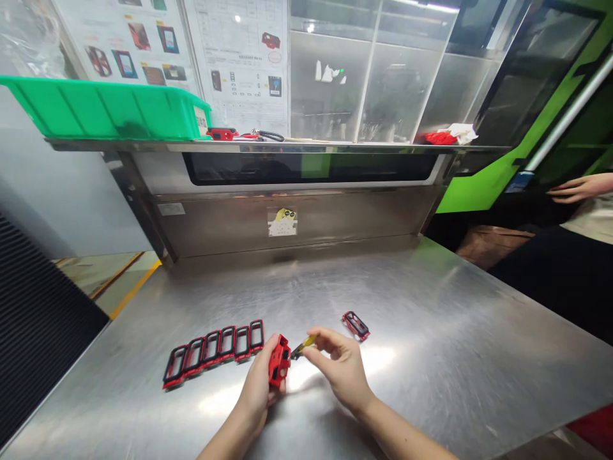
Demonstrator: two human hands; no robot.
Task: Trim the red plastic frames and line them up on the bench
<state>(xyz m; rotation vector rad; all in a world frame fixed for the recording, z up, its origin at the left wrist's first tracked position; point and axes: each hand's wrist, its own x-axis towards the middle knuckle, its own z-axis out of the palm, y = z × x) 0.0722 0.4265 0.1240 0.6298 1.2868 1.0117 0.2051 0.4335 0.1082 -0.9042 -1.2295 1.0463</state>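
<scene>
My left hand (258,386) is closed round a small red plastic part (278,361), held upright just above the steel table (431,358). My right hand (341,367) pinches a small yellow-handled tool (304,346) whose tip meets the part's right side. To the left, a row of several red-and-black frame parts (214,351) lies flat on the table. One more red-and-black frame part (355,324) lies alone just beyond my right hand.
A green plastic bin (103,108) sits on the shelf at upper left, with red tools and scissors (244,134) beside it. Instruction sheets (239,57) hang behind. Another person's hand (577,188) and dark clothing are at the right edge. A black mat lies at left.
</scene>
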